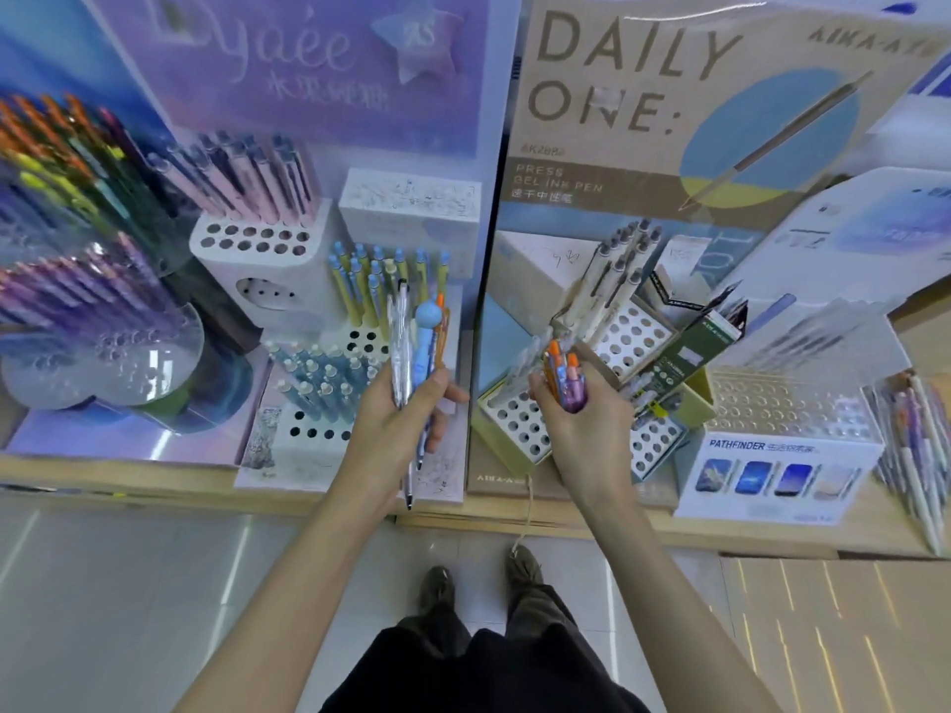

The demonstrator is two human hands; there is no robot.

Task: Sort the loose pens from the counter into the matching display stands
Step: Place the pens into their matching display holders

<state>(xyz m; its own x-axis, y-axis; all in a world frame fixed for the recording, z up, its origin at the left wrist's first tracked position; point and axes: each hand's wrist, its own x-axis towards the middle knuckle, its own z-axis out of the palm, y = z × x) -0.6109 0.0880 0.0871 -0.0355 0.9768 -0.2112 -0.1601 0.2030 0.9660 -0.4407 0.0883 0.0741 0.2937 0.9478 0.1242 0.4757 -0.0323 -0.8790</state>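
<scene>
Both hands are full here. The left hand (401,419) has its fingers wrapped around a bunch of pens (417,347) held upright, tips poking out below the palm past the counter edge (309,494). The right hand (576,414) is closed on a second bundle (563,375) with orange and purple caps. Just beyond the left fingertips is a white holed stand (314,429) of blue pens; just beyond the right knuckles, another holed stand (520,424) with open holes. Clear gap between the two hands.
</scene>
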